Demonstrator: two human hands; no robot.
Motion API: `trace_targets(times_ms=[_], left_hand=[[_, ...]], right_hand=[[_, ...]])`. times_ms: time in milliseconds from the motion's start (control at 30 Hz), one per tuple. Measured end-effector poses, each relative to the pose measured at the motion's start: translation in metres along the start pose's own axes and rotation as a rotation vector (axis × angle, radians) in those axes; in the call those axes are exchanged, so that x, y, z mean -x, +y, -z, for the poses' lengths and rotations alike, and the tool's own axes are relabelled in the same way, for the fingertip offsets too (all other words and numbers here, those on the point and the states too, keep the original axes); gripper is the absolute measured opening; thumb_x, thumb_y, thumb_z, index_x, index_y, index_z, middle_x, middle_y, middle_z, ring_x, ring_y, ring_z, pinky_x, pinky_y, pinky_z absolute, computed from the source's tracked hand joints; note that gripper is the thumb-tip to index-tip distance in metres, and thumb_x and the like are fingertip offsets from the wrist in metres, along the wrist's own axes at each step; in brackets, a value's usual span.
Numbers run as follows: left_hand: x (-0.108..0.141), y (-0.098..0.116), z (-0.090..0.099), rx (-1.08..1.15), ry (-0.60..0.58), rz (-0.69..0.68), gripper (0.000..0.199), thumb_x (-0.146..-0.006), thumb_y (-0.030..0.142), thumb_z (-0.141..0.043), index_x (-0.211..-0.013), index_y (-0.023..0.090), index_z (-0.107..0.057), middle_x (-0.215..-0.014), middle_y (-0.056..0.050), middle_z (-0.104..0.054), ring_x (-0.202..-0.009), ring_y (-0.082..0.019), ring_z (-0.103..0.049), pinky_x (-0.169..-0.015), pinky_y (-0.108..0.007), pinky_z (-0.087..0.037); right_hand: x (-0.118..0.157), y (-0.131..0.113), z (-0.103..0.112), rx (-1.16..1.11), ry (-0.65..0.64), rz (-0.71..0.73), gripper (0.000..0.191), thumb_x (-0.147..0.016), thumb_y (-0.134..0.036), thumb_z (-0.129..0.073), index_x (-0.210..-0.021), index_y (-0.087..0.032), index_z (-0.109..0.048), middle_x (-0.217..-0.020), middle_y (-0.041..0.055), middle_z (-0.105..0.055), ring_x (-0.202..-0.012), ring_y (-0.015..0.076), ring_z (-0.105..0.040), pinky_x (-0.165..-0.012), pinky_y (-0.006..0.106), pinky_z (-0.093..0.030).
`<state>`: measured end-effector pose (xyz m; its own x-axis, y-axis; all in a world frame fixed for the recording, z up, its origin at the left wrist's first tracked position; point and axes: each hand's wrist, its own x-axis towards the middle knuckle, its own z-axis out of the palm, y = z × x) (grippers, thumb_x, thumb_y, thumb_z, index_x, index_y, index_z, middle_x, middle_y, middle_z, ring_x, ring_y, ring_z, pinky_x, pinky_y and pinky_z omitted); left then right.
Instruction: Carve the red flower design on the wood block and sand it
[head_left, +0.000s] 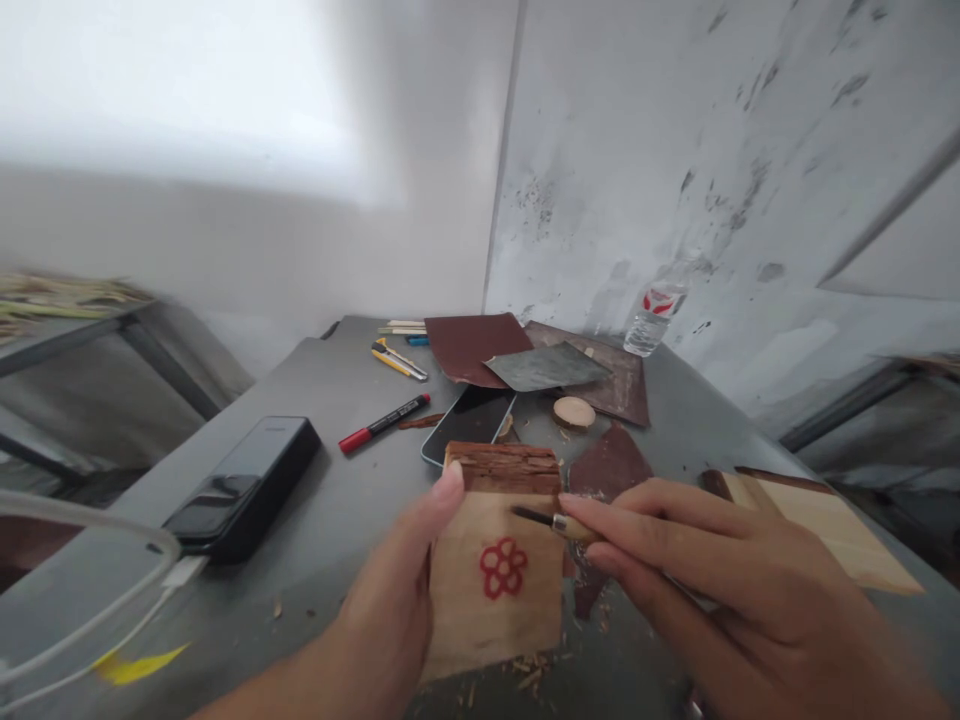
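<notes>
Left hand holds left edge of board, thumb near its bark end; other fingers hidden. Board sits front centre, above the surface, red flower facing up; can't tell if it touches the surface. Right hand pinches a carving tool, dark tip over the board; most of the handle covered by fingers, tip contact unclear. Phone partly hidden under sheets and behind board. Blue item mostly covered, too small to tell. Power bank at left, screen reflective, cable cut off at frame edge. Bottle blurred near top.
</notes>
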<state>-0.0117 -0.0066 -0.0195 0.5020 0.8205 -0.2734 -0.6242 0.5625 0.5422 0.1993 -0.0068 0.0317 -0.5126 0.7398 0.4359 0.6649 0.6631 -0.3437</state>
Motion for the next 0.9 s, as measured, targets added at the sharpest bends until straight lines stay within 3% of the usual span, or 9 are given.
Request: trace_targets(times_ms=[267,400,600,767,900], left_hand=[[0.005,0.001,-0.005,-0.002,0.012,0.034,0.054,-0.096,0.056,-0.047,-0.109,0.017,-0.081,-0.088,-0.015,-0.082,-0.106,-0.040,-0.073,-0.083,-0.053,-0.058],[0.003,0.000,-0.006,-0.014,-0.013,0.018,0.052,-0.094,0.055,-0.050,-0.108,0.016,-0.081,-0.085,-0.014,-0.082,-0.102,-0.039,-0.074,-0.084,-0.051,-0.058],[0.008,0.004,-0.013,-0.024,0.006,0.104,0.055,-0.097,0.057,-0.044,-0.118,0.019,-0.077,-0.092,-0.015,-0.082,-0.094,-0.035,-0.076,-0.087,-0.050,-0.058],[0.005,0.002,-0.012,-0.012,-0.048,0.084,0.059,-0.099,0.054,-0.038,-0.114,0.015,-0.078,-0.093,-0.016,-0.081,-0.095,-0.035,-0.076,-0.089,-0.049,-0.057],[-0.002,0.002,-0.008,-0.014,-0.029,0.042,0.064,-0.099,0.054,-0.034,-0.111,0.010,-0.079,-0.088,-0.018,-0.081,-0.095,-0.037,-0.076,-0.091,-0.050,-0.056]], right_hand=[[0.003,0.002,0.006,-0.053,-0.025,0.011,0.029,-0.097,-0.022,-0.060,-0.119,-0.031,-0.076,-0.097,-0.0016,-0.077,-0.078,0.0107,-0.073,-0.068,0.014,-0.058],[0.003,0.001,0.004,-0.108,-0.063,-0.021,0.032,-0.098,-0.021,-0.059,-0.124,-0.033,-0.073,-0.097,-0.0023,-0.077,-0.077,0.0113,-0.072,-0.066,0.016,-0.059],[0.000,-0.003,-0.002,-0.191,-0.095,-0.088,0.034,-0.097,-0.019,-0.057,-0.122,-0.036,-0.073,-0.084,-0.0058,-0.077,-0.070,0.0112,-0.072,-0.067,0.018,-0.059],[0.003,0.002,0.005,-0.239,-0.235,-0.123,0.040,-0.099,-0.024,-0.060,-0.131,-0.049,-0.066,-0.089,-0.0109,-0.078,-0.074,0.0094,-0.072,-0.069,0.017,-0.057],[0.004,-0.002,0.011,-0.225,-0.246,-0.137,0.032,-0.099,-0.028,-0.059,-0.123,-0.046,-0.071,-0.097,-0.0095,-0.080,-0.074,0.0136,-0.074,-0.062,0.018,-0.060]])
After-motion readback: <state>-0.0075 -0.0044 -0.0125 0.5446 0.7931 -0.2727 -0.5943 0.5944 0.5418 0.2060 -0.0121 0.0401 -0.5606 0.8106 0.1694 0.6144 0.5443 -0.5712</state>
